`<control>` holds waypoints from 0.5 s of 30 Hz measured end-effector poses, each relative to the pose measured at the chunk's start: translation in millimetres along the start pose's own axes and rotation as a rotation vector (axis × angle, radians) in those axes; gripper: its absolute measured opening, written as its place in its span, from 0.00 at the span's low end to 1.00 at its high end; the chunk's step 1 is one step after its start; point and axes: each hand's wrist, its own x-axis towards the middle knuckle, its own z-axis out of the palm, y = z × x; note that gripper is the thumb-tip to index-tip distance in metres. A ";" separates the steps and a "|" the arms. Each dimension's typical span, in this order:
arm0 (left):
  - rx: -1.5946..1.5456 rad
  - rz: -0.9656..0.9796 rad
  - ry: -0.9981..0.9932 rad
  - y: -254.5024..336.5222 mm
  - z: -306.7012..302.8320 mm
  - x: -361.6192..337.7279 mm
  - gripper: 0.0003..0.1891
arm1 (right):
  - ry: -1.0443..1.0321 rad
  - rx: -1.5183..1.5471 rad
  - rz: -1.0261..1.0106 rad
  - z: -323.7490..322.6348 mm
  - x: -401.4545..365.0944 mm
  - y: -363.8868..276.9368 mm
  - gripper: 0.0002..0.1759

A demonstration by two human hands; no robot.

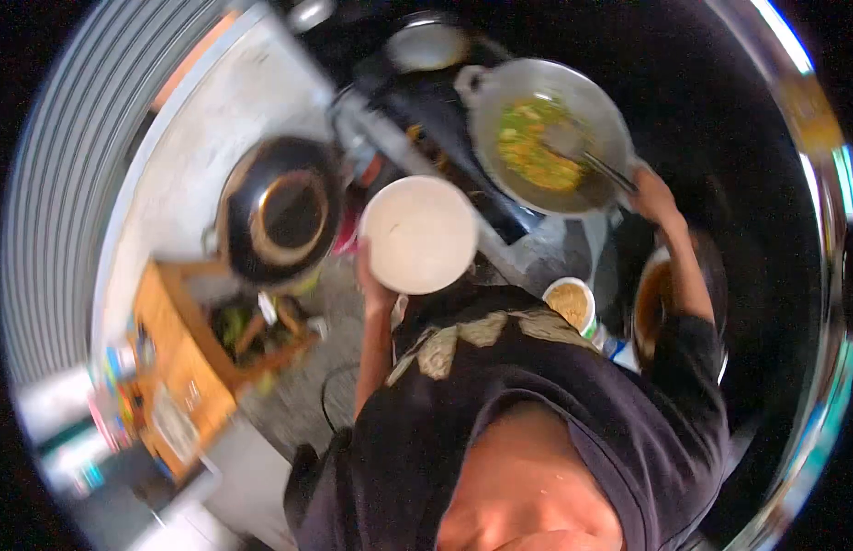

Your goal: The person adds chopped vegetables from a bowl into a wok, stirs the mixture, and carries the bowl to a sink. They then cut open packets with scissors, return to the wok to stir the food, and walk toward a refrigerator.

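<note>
My left hand [375, 286] is closed on the side of a white bowl [420, 234], held in front of my body. The bowl's pale inside faces up, with a small dark mark in it. My right hand [654, 198] is closed round the dark handle of a ladle [610, 171] at the right rim of a large metal wok [493, 147]. Down in the wok, the ladle's metal head rests among yellow-green food [527, 151], which looks like chopped vegetables in a sauce. Blur hides the exact shape of the ladle's head.
The wok sits on a dark stove [486, 197]. Near my right arm are a tub of light-brown contents [570, 301] and a pot of brown liquid [654, 298]. To the left, a black pan [284, 211] stands by a wall, above a wooden shelf [192, 354].
</note>
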 end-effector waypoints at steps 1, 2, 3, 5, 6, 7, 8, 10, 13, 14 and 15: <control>0.273 0.101 0.066 0.1 -1.4 -3.8 0.28 | -0.064 0.070 -0.108 14.8 2.4 17.2 0.19; 0.188 0.059 0.103 -15.8 -21.3 4.4 0.28 | -0.105 0.140 -0.175 30.6 10.2 29.8 0.20; 0.101 0.020 0.144 -32.6 -40.2 12.2 0.28 | -0.137 0.227 -0.190 49.6 12.5 36.1 0.22; -0.115 -0.053 0.191 -20.2 -26.7 1.2 0.27 | -0.205 0.442 -0.144 90.1 24.3 53.9 0.26; -0.084 -0.006 0.208 -8.8 -16.6 -14.6 0.27 | -0.237 0.558 -0.098 111.7 27.0 64.9 0.28; -0.141 -0.010 0.190 -7.2 -24.9 -22.3 0.28 | -0.263 0.672 -0.062 127.1 27.4 71.5 0.31; -0.182 -0.019 0.144 -2.0 -33.8 -28.8 0.28 | -0.279 0.778 -0.028 141.8 24.9 78.4 0.33; -0.149 0.107 0.139 13.4 -42.8 -55.3 0.29 | -0.338 0.887 -0.078 155.4 16.6 82.7 0.37; -0.181 0.094 0.145 16.1 -50.6 -72.7 0.30 | -0.235 0.559 -0.620 169.0 37.7 112.9 0.35; -0.169 0.121 0.150 20.0 -50.6 -83.8 0.31 | -0.223 0.492 -0.405 166.8 37.2 103.1 0.32; -0.188 0.146 0.184 37.4 -55.9 -112.0 0.31 | -0.221 0.424 -0.179 155.6 30.0 78.5 0.30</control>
